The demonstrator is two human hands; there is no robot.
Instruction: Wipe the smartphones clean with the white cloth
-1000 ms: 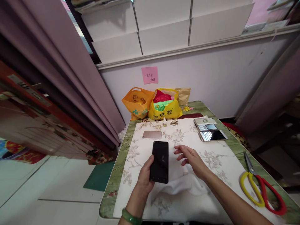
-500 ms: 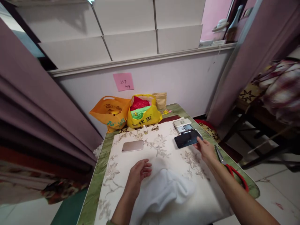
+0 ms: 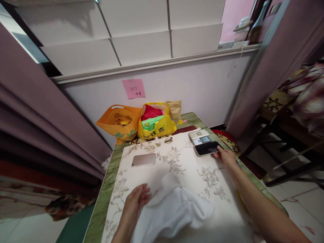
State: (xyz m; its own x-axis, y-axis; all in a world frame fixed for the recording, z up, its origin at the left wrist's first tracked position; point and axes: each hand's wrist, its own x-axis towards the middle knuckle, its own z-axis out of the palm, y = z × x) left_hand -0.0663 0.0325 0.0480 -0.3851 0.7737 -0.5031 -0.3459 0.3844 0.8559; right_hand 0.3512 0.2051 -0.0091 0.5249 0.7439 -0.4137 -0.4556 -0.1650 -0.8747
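Note:
My right hand (image 3: 226, 157) pinches the right end of a black smartphone (image 3: 207, 148), which lies at or just above the tablecloth. Directly behind that smartphone are a keypad phone (image 3: 202, 140) and a pale gold phone (image 3: 196, 134). My left hand (image 3: 136, 199) is empty, its fingers loosely bent and apart, beside a crumpled white cloth (image 3: 177, 209). Farther back on the left, a rose-gold smartphone (image 3: 143, 160) rests face down. Scissors are mostly hidden behind my right forearm.
An orange bag (image 3: 120, 123) and a filled yellow bag (image 3: 157, 126) stand at the table's back, with a tan pouch (image 3: 174, 108) beside them. A small bottle (image 3: 158, 142) and a dark metal clip-like item (image 3: 168, 139) lie in front. A stool (image 3: 273, 135) stands at right.
My right hand has brought the black smartphone slightly right and lower, against the keypad phone. My left hand has drawn back toward me and to the left. The scissors have become mostly covered.

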